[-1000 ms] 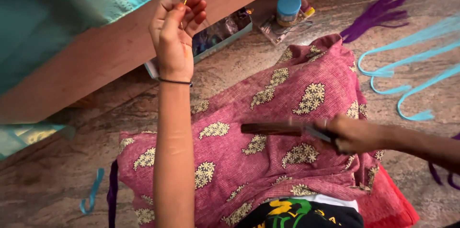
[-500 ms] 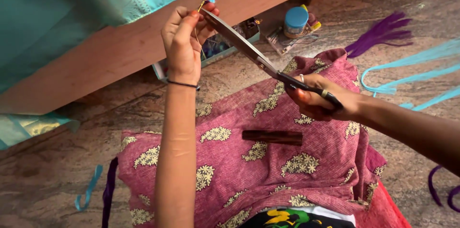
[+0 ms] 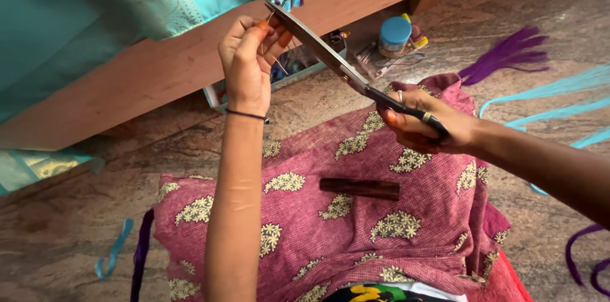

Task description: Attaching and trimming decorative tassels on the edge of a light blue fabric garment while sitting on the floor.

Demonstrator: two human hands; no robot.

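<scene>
Left hand raised, forearm upright, fingertips pinched on a thin thread just under the teal cloth. Right hand reaching in from the right, closed around the handles of scissors, blades angled up to the thread beside the left fingers.

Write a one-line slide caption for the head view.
Right hand raises scissors to thread pinched by the left hand below the turquoise fabric.
</scene>
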